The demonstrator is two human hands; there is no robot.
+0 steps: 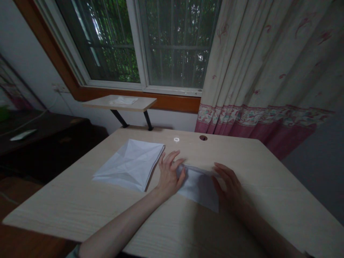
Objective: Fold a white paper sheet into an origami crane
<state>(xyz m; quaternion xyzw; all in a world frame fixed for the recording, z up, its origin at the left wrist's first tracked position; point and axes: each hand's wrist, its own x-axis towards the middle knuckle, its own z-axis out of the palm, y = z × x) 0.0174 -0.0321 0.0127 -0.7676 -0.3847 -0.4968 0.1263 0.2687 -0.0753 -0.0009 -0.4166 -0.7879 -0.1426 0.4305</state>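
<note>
Two bare hands: left hand [170,177] and right hand [230,184], both low over the desktop, at either side of a white sheet.
Left fingers: spread apart from one another, thumb bent at the sheet's near-left edge; whether thumb and forefinger pinch it, I cannot tell.
Right fingers: curved, thumb a little apart from the forefinger, at the sheet's far-right corner; whether they grip it, I cannot tell.
White sheet [199,186]: between the two sets of fingers, thin, smooth, four-sided, its far edge turned up in a narrow strip.
Stack of white sheets [129,163]: just left of the left fingers, roughly square, layered, with creases across the top.
Desktop [268,179]: beneath the fingers, pale, wood-grained.
White ring [176,139]: small, beyond the left fingertips.
Brown cable grommet [203,138]: round, beyond the right fingertips.
Raised shelf [99,101]: well beyond the left fingers, flat, on dark slanted legs, bearing a crumpled white piece [126,100].
Curtain [258,79]: beyond the right fingers, pleated fabric, cream above pink.
</note>
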